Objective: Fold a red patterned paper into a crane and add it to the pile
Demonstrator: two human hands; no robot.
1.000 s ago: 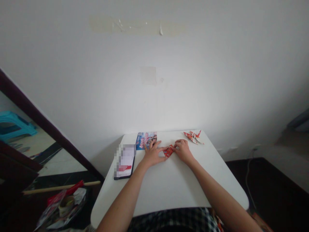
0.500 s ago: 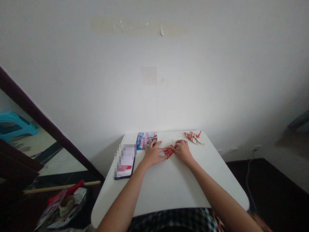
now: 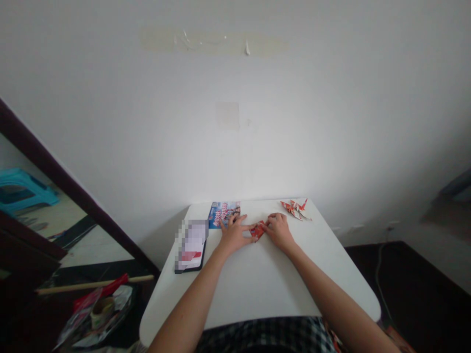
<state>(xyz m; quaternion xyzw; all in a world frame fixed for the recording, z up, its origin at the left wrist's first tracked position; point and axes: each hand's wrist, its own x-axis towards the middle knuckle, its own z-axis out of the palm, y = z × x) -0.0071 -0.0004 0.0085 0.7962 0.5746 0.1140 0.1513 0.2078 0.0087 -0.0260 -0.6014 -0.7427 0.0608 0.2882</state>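
A small red piece of folded paper lies on the white table between my hands. My left hand is spread flat, its thumb and forefinger touching the paper's left side and its other fingers reaching over a printed leaflet. With bent fingers, my right hand pinches the paper's right edge. Beyond that hand, folded red-and-white paper figures rest near the table's far right corner. A phone with a partly blurred screen sits to the left of my left hand.
The table's far edge meets a white wall. On the floor at left are a wooden stick and a bag of litter with a cardboard roll. A blue stool shows in a mirror at far left. A cable hangs at right.
Both hands stay almost in place on the red paper. My left thumb shifts slightly along its lower edge, and the whole view drifts a little.
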